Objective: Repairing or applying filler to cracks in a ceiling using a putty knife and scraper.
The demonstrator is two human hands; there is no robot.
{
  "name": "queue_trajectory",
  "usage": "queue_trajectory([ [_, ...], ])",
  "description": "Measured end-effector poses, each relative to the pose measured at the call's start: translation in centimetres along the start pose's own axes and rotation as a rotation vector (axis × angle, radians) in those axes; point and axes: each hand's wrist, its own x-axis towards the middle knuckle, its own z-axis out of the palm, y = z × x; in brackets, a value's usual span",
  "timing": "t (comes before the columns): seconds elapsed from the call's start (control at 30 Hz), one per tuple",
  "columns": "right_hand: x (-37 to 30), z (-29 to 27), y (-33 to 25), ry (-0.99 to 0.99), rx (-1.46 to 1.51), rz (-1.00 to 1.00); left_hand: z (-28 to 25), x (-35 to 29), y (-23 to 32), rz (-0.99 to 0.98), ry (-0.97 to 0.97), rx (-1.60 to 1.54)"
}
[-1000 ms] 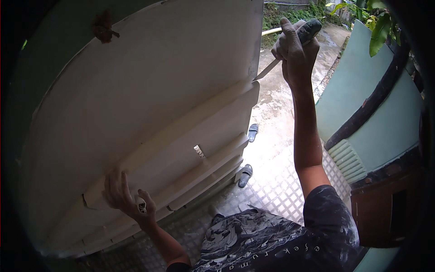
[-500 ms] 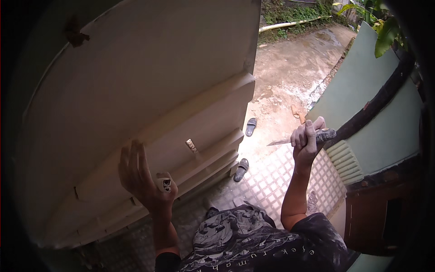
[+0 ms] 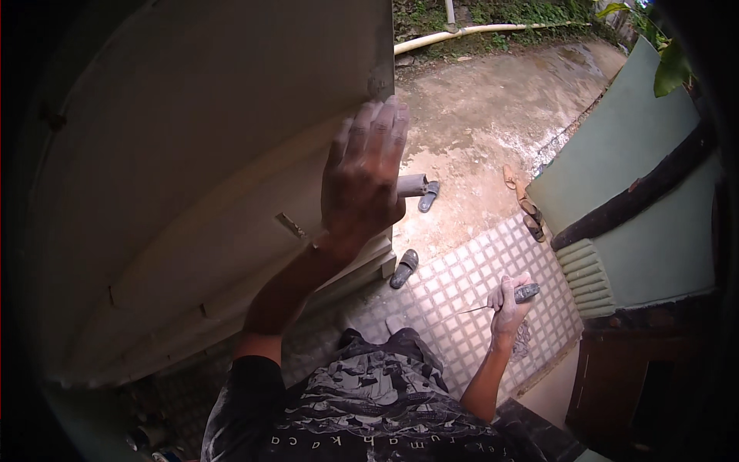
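A large pale panel [image 3: 200, 154] with raised ledges stands on the left. My left hand [image 3: 363, 169] lies over its right edge, fingers stretched out and dusted white. Between its thumb and palm sits a small grey hollow, tube-like piece [image 3: 413, 185], whose end sticks out to the right; the rest is hidden. Lower right, dusty as well, my right hand [image 3: 508, 304] is closed around a thin-bladed scraper [image 3: 526, 292]. Its thick dark handle points right, and its thin blade, seen nearly edge-on, points left, away from the panel's surface.
Dark slippers [image 3: 404, 269] lie beside the panel on the tiled floor [image 3: 462, 285] and the concrete beyond. More footwear [image 3: 531, 215] is by the green wall [image 3: 608, 177]. A dark beam [image 3: 639, 185] slants across that wall. A pale pipe [image 3: 469, 31] runs along the far greenery.
My left hand has moved right and farther out to the panel's edge, keeping the tube-like piece. My right hand, with the scraper, has dropped lower. The view has shifted.
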Motion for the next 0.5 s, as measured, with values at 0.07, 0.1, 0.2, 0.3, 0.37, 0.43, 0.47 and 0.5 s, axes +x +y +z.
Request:
queue_trajectory([
  [0.07,-0.1,-1.3,1.0,0.033,-0.023,0.054,1.4,1.0,0.9,0.187,-0.377,-0.323],
  [0.1,0.1,-1.8,1.7,0.030,-0.012,0.070,2.4,0.6,1.3,0.176,-0.381,-0.318],
  [0.2,0.3,-1.9,2.0,0.035,-0.068,0.091,3.2,-1.3,1.2,0.369,-0.144,-0.357],
  [0.3,1.0,-3.0,3.0,-0.008,-0.083,0.114,0.4,-4.7,-1.4,0.125,0.113,0.094],
  [0.37,1.1,-2.0,2.4,-0.007,-0.125,0.140,-1.4,-6.6,-4.3,-0.062,0.203,0.220],
  [0.43,1.5,-3.0,3.3,0.009,-0.154,0.166,-3.1,-9.4,-7.2,-0.178,0.229,0.305],
  [0.47,1.9,-3.1,3.8,0.020,-0.162,0.178,-3.9,-11.3,-8.5,-0.213,0.221,0.370],
  [0.5,2.4,-3.3,4.3,-0.010,-0.157,0.187,-5.0,-12.5,-9.6,-0.226,0.222,0.399],
])
